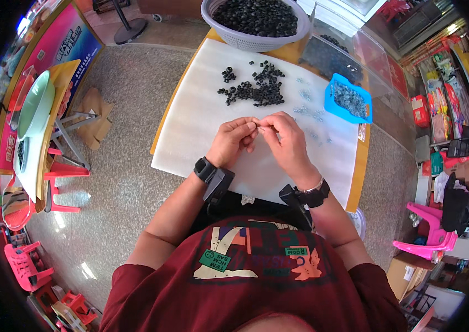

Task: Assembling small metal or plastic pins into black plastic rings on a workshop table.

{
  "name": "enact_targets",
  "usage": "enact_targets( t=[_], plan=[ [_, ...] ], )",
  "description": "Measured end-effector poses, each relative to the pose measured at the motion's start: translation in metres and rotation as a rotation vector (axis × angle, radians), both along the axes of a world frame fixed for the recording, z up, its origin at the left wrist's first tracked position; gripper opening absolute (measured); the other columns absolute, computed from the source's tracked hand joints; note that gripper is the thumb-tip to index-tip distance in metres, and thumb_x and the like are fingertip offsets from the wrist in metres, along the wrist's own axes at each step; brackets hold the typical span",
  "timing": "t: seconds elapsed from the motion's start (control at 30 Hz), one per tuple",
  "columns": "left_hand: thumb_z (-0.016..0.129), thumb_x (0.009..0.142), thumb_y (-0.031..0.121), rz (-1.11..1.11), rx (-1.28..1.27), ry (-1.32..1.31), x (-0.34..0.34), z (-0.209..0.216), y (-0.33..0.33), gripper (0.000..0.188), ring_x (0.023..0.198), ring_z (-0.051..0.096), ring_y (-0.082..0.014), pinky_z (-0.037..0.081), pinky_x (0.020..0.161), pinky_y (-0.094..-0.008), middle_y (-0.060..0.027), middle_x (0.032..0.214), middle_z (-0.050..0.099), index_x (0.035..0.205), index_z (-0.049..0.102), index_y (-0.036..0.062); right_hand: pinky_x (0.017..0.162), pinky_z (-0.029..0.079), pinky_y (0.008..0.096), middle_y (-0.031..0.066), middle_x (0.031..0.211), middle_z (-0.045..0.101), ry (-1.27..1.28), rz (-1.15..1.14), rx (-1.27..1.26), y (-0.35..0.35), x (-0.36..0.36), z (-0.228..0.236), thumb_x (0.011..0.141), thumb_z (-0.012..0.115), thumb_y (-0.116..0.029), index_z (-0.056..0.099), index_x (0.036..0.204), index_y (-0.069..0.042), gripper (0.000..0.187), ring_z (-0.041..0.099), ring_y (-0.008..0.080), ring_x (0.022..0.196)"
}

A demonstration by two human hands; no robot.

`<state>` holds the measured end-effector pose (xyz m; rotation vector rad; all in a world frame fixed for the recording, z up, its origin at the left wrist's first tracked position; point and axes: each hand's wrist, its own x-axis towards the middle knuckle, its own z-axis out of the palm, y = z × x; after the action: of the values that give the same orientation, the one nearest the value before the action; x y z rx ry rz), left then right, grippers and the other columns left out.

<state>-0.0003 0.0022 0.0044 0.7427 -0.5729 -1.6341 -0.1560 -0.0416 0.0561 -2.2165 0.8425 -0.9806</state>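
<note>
My left hand (232, 143) and my right hand (289, 145) meet fingertip to fingertip over the white sheet (190, 130) on the table. Between the left thumb and finger is a small black part (258, 125), mostly covered. The right thumb and fingers pinch at the same spot; what they hold is too small to make out. Beyond the hands lies a loose pile of small black ring-like parts (256, 91), with a smaller cluster (228, 74) at its far left. Small clear pieces (309, 113) are scattered right of the pile.
A pale purple basket (245, 40) full of black parts stands at the far edge. At the right are a blue basket (348, 117) of clear pieces and a transparent box (331, 58). A side table with a green basin (38, 105) stands left; a pink chair (431, 235) stands right.
</note>
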Motion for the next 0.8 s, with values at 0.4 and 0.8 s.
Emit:
enact_targets(
  t=[0.4,0.8],
  plan=[
    [0.054,0.093,0.013,-0.014,-0.05,-0.108,-0.01,0.007,0.0,0.038,0.094,0.061,-0.0195,0.05,0.087,-0.0353,-0.0123,0.108,0.061,0.126,0.048,-0.0045,0.076,0.044,0.0417,0.0115,0.087,0.055,0.178,0.064,-0.167,-0.018,-0.011,0.013,0.076,0.058,-0.004,0.058,0.088,-0.005,0.013,0.054,0.0306,0.087],
    [0.048,0.096,0.012,0.036,-0.002,0.034,-0.004,0.005,0.001,0.032,0.087,0.06,-0.0183,0.051,0.083,-0.0352,-0.0127,0.101,0.061,0.123,0.049,-0.0036,0.064,0.05,0.0344,0.0114,0.079,0.067,-0.004,-0.739,-0.087,-0.194,-0.081,0.08,0.082,0.066,-0.021,0.055,0.118,-0.001,0.042,0.064,0.0218,0.068]
  ],
)
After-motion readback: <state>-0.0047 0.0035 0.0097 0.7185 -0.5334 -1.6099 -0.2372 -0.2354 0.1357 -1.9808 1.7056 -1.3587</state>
